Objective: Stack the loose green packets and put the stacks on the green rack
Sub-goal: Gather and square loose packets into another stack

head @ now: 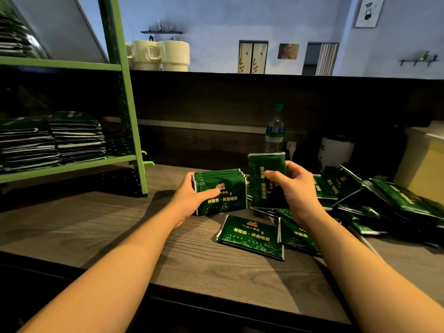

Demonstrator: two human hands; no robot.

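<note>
Near the table's middle, my left hand (192, 195) grips the standing bundle (219, 192); my right hand (292, 186) pinches one packet (265, 174) upright. I'd turn it to match, then slide it flush against the bundle.

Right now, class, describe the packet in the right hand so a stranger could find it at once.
Start at the green rack on the wooden counter, then look right past the bundle gripped by the left hand. The right hand holds one green packet upright, lifted above the loose pile lying flat.
</note>
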